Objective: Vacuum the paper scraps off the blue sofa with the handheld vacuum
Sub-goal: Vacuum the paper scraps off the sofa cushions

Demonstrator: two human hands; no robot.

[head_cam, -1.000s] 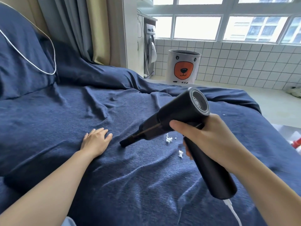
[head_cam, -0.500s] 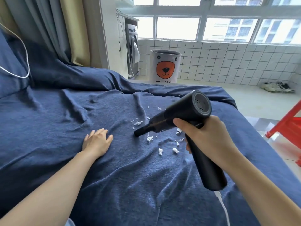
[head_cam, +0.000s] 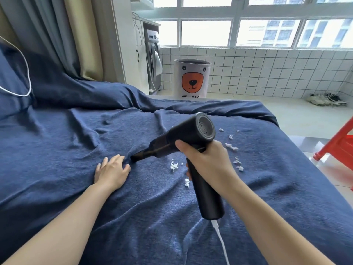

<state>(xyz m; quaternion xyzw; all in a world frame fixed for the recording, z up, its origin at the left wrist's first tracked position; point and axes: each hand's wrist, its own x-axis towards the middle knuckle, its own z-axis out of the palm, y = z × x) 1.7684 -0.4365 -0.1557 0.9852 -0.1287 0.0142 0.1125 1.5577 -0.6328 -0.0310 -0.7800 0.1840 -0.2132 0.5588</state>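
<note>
My right hand [head_cam: 207,161] grips the handle of a black handheld vacuum [head_cam: 183,137]. Its narrow nozzle points left and down, with the tip on the blue sofa cover [head_cam: 66,142] just right of my left hand [head_cam: 111,172]. That hand lies flat, fingers straight, pressing the fabric. White paper scraps [head_cam: 174,165] lie below the nozzle and by the handle. Several more scraps [head_cam: 231,146] are scattered to the right of the vacuum. A white cord [head_cam: 221,243] hangs from the handle's base.
A white bin with a bear face [head_cam: 192,79] stands on the tiled floor beyond the sofa. A red stool [head_cam: 338,144] is at the right edge. Shoes [head_cam: 326,99] lie by the tiled wall. A white cable [head_cam: 23,81] loops over the back cushion.
The view shifted, showing more of the sofa's right side. The nozzle tip swung left, from among the scraps to beside my left hand, which stayed flat on the cover.
</note>
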